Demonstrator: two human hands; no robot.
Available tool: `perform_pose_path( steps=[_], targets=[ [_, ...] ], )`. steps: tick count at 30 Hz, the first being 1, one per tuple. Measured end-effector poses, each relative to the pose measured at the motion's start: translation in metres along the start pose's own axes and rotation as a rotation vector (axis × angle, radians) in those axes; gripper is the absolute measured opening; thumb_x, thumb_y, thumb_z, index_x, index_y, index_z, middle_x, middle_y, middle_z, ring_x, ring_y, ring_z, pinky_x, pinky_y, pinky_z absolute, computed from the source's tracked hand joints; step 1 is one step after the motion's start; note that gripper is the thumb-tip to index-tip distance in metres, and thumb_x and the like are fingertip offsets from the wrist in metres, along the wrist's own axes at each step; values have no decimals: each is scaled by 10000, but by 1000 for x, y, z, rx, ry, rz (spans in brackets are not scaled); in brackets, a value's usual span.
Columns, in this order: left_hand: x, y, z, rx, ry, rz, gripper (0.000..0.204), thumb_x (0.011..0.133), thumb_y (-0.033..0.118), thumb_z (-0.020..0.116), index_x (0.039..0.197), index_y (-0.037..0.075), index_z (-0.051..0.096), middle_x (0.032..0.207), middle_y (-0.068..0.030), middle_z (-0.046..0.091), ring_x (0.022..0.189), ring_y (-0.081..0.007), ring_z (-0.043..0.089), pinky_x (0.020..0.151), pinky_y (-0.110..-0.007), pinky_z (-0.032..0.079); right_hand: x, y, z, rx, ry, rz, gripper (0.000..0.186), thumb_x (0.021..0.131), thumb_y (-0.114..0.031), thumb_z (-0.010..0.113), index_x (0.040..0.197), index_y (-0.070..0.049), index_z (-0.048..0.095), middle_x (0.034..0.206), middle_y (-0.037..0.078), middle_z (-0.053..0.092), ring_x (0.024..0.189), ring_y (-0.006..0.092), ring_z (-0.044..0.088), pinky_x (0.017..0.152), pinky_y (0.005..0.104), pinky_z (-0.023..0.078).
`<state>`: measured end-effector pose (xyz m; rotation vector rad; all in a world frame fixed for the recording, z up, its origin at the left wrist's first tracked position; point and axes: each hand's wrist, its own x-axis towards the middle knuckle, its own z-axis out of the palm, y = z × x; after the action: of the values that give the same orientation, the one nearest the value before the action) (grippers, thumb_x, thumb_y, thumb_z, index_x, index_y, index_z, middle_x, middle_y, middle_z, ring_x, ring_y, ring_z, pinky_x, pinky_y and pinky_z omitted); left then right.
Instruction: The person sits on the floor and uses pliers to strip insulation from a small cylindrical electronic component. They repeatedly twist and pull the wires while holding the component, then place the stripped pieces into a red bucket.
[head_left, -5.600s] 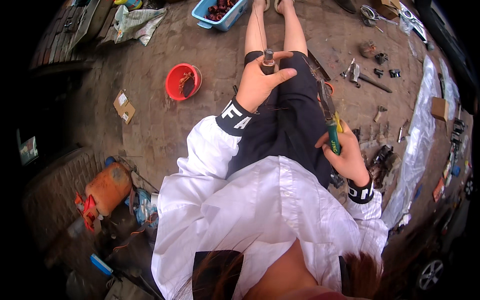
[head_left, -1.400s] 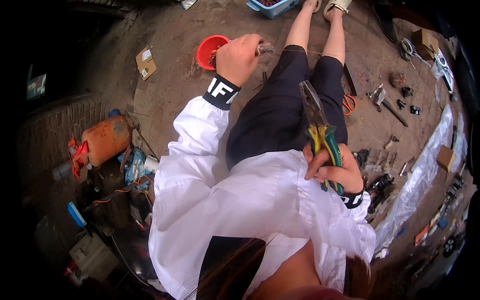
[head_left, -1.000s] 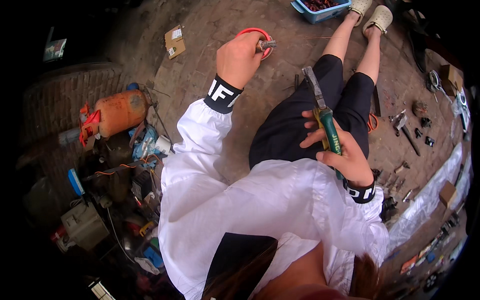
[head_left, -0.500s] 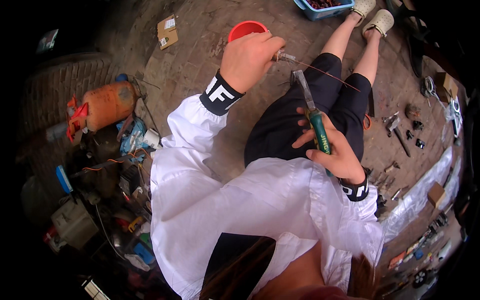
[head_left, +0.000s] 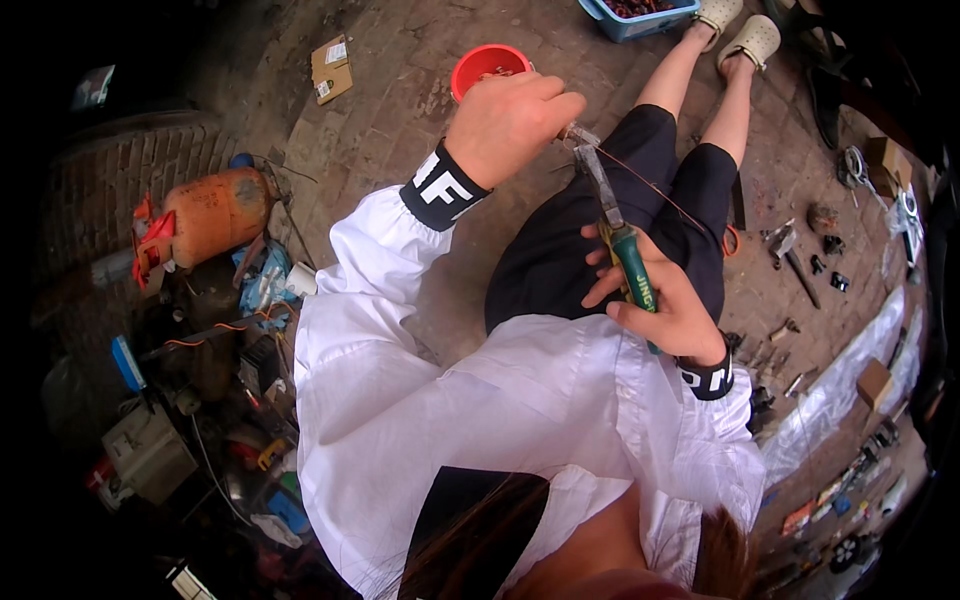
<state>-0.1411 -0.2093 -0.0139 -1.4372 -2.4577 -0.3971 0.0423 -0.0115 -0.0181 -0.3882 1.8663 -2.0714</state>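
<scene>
My left hand (head_left: 512, 125) is closed in a pinch on a small brown-and-clear part (head_left: 580, 133), its far side hidden by the fingers. A thin copper-coloured wire (head_left: 655, 187) runs from that part to the right, over my dark shorts. In my right hand (head_left: 672, 305) are pliers (head_left: 634, 268) with green handles, the fingers loosely round them. The metal jaws point up and left, right beside the small part; whether they touch it I cannot tell. Just beyond my left hand stands a red bucket (head_left: 463, 75) with small reddish pieces inside.
A blue basin (head_left: 640, 30) of dark reddish pieces stands near my shoes. On the left lie an orange gas cylinder (head_left: 222, 205) and piled clutter. At the right, a hammer (head_left: 795, 262), small parts and plastic sheeting (head_left: 830, 375) lie on the brick floor. A cardboard piece (head_left: 332, 70) lies far left.
The pliers' jaws have come up against or close to the small part. My left hand has moved slightly right and down, showing more of the red bucket.
</scene>
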Motion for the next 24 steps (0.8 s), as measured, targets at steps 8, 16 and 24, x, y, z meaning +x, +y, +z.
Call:
perform_pose_path(
  steps=[8,16,24],
  targets=[
    [2,9,8,-87,9,-32,263,659,55,713,899,134,641,743,-17,569,721,-210,619,567,-344,492,-1,3,0,106,0,24,176,744,-9,619,895,6,707,1348,181,455,1043,243,553,961,379,431],
    [3,13,13,-101,44,-67,232,672,55,708,880,126,630,745,-25,572,714,-222,616,569,-349,487,-6,11,5,437,16,99,192,787,-111,626,919,7,701,1412,190,423,1116,251,545,1014,393,394],
    [6,14,12,-26,64,-63,211,691,84,691,890,117,628,735,-35,554,696,-226,605,564,-353,484,-7,9,10,594,42,105,247,810,-161,596,920,43,682,1356,196,473,984,199,577,928,331,438]
  ],
)
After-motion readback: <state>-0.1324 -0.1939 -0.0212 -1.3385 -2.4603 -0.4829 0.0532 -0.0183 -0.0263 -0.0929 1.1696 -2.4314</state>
